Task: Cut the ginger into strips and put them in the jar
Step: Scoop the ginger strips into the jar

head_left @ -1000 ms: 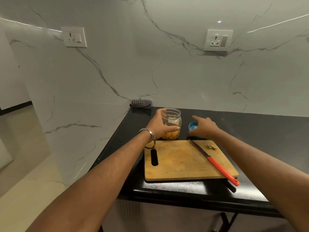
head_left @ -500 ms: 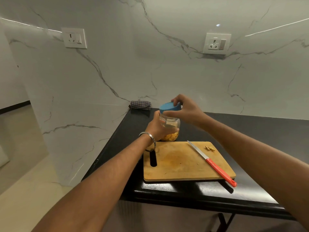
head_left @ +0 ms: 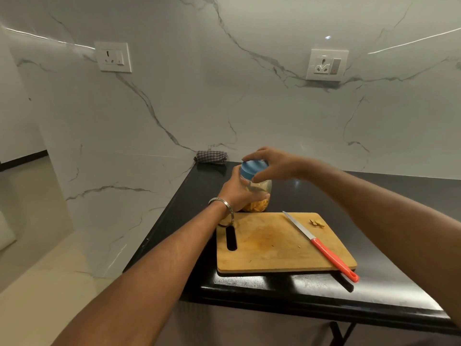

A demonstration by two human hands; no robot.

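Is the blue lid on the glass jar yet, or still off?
On. The round blue plastic lid sits over the clear glass jar's mouth, gripped by the right hand; the left hand holds the jar. Whether it is screwed tight: cannot tell.

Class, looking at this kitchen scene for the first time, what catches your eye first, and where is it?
At the centre, the left hand grips a jar while the right hand holds its blue lid. In front, a red-handled knife lies across the wooden cutting board.

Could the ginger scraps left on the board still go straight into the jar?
No. The blue lid, gripped by the right hand, covers the mouth of the jar, which the left hand holds. The scraps lie on the cutting board.
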